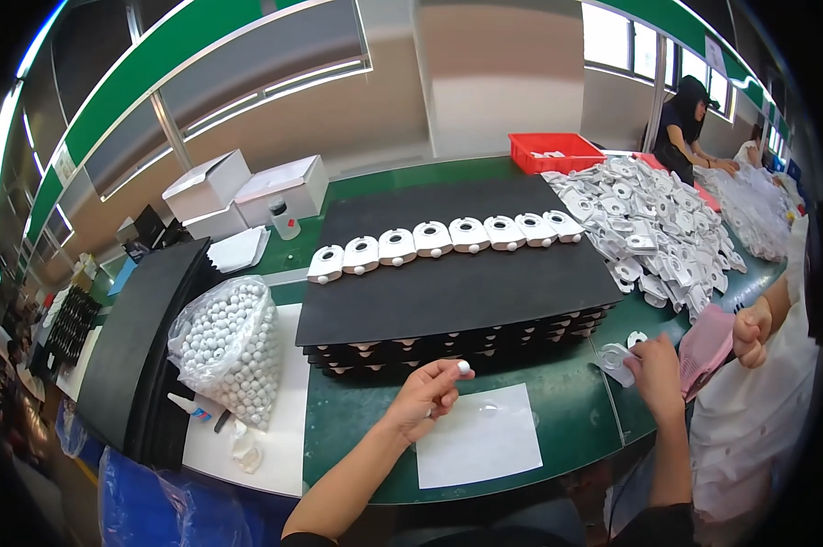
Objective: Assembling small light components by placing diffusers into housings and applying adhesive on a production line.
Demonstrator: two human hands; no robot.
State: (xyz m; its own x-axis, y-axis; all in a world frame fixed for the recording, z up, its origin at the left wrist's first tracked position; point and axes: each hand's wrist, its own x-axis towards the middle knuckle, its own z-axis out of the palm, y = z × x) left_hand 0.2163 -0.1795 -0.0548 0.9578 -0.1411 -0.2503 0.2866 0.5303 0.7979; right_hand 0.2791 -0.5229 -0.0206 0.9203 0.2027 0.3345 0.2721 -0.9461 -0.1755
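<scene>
From the head view, a clear bag point(227, 346) full of small white balls sits on a white sheet at the left of the green bench point(357, 438). A red bin point(557, 150) stands at the far edge with a few small white bits in it. White boxes point(247, 191) sit at the far left, two with their lids up. A stack of black trays point(457, 273) fills the middle, and white plastic parts show between the layers. On the top tray lies a row of white parts point(443, 242), each with a round hole. A big heap of the same white parts point(658, 228) covers the right side of the bench. The open room is the strip of green bench near the person, where a white paper point(480, 436) lies flat. The left hand point(422, 397) is over this strip, just in front of the stack. Its fingers point(448, 374) are pinched shut on one small white ball point(463, 366), round and shiny, held up in the air. The right hand point(653, 369) rests near the right edge of the stack, and its fingers are closed on one white part point(617, 360) with a round ring. Beside it, another person's hand point(751, 330) is closed in a fist near a pink cloth point(706, 345). A second person works at the far right corner.
</scene>
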